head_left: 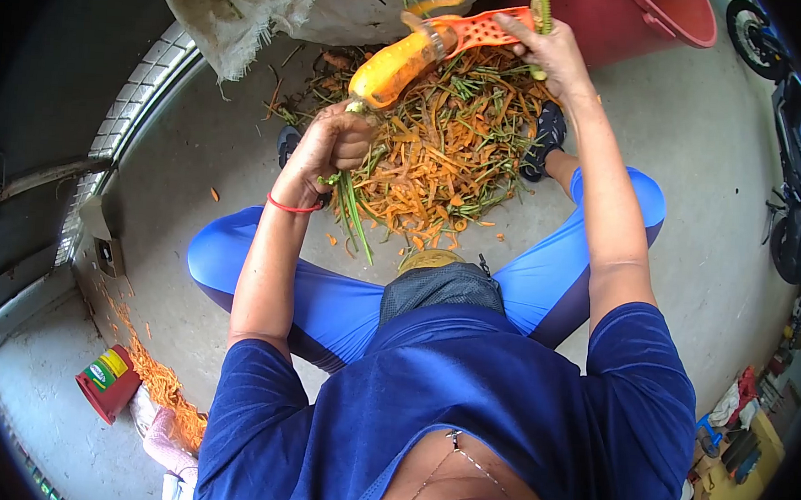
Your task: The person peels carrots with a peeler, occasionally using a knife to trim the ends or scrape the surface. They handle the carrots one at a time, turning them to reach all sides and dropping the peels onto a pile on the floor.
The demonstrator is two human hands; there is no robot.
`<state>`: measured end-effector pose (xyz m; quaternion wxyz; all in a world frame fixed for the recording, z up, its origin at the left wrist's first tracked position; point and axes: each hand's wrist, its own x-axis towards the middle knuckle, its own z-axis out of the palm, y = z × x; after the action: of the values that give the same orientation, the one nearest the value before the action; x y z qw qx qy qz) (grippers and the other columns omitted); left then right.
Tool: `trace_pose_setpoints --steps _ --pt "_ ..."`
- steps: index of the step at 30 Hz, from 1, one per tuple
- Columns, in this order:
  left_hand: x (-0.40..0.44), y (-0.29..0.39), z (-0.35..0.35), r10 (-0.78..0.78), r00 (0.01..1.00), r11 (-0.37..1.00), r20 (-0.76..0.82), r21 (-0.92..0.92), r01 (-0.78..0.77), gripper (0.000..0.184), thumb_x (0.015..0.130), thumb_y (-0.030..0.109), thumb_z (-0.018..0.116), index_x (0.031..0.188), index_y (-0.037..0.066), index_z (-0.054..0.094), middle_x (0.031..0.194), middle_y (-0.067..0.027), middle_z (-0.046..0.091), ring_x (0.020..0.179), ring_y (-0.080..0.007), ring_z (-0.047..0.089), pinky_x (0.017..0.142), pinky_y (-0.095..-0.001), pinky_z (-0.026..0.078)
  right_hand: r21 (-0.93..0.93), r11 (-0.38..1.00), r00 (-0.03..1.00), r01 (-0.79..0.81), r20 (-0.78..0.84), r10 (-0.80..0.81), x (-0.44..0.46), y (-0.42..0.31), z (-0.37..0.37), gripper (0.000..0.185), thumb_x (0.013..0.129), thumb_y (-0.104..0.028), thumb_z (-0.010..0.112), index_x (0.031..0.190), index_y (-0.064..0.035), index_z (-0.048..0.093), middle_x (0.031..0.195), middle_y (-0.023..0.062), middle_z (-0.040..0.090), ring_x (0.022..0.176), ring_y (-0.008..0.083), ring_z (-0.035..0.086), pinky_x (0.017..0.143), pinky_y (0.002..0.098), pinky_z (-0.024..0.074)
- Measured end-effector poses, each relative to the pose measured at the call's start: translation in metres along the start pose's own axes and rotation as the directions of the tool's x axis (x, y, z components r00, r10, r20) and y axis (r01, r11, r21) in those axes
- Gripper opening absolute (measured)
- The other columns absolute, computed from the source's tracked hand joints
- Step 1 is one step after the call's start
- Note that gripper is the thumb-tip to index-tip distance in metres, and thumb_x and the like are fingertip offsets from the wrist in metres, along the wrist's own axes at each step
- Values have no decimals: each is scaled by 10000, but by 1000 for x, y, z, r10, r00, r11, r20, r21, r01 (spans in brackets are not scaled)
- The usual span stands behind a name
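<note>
My left hand (338,141) is closed round the leafy green end of a large carrot (388,73), which slants up and to the right. Green stalks (355,212) hang below that fist. In my right hand (556,60) is an orange peeler (492,31) with a perforated handle, its metal head against the far end of the carrot. A green stick-like piece (541,7) also runs past the right fingers; whether they grip it I cannot tell. A strip of peel (437,3) sticks up near the peeler head.
A wide heap of orange peelings and green stalks (452,161) covers the floor between my feet. A pale sack (360,14) and a red tub (625,25) stand beyond it. Lower left are a red bucket (110,383) and more peelings (159,377). Motorbikes (795,173) stand right.
</note>
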<state>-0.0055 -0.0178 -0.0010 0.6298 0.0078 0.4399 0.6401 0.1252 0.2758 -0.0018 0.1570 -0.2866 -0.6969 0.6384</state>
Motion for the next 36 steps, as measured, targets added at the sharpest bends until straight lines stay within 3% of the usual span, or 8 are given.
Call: trace_pose_setpoints --steps 5,9,16,26,29,32,33,36 --pt "7 -5 -8 -3 991 996 -136 85 15 164 841 15 472 814 154 389 574 105 238 404 -3 191 343 -189 147 -255 967 966 25 -244 -90 30 40 -47 313 776 -351 750 793 -62 630 609 -26 545 498 11 442 432 178 331" --pt "1 3 -25 86 987 989 -137 131 -68 97 839 48 450 892 128 440 565 100 266 404 -4 216 350 -188 157 -216 976 928 17 -359 -96 23 31 -59 343 775 -365 749 789 -45 626 615 -11 552 494 15 449 442 167 344" --pt "2 1 -9 303 938 907 -166 352 -231 425 838 17 426 1257 78 448 583 91 302 428 -8 254 378 -173 192 61 994 993 94 -83 -88 -8 -20 -8 228 809 -281 732 850 -64 673 672 -41 560 544 10 466 453 156 339" --pt "-2 1 -8 203 972 935 -122 320 -155 373 826 19 474 1198 44 467 583 97 288 426 -5 239 386 -182 179 -11 1000 1000 -10 7 11 5 11 -33 332 776 -391 742 848 -74 672 700 -40 584 595 25 503 512 191 380" --pt "2 0 -10 180 978 928 -108 347 -132 350 836 37 480 1186 42 463 581 101 281 417 -8 240 384 -179 185 -127 991 999 -35 -40 31 11 19 -37 385 753 -429 751 842 -70 647 702 -7 595 595 36 525 509 197 404" --pt "-2 0 -21 185 973 948 -140 285 -139 232 812 40 501 1042 72 494 563 105 292 409 -2 245 372 -194 168 -251 967 956 -34 -291 -41 22 37 -57 322 759 -346 767 819 -71 609 630 -34 532 501 13 431 419 166 305" --pt "-7 2 -25 180 972 956 -153 260 -136 201 813 42 499 1010 80 490 562 105 288 409 -2 247 369 -193 168 -182 983 953 -29 -301 -28 22 31 -69 369 747 -391 767 846 -64 628 682 -10 584 556 36 524 473 185 420" --pt "-6 12 -30 132 981 980 -143 169 -107 103 847 52 484 809 122 418 562 103 239 405 -4 212 345 -192 151 261 964 981 -50 -167 96 12 21 -60 306 790 -276 741 944 -41 619 715 -15 553 534 19 474 417 140 354"
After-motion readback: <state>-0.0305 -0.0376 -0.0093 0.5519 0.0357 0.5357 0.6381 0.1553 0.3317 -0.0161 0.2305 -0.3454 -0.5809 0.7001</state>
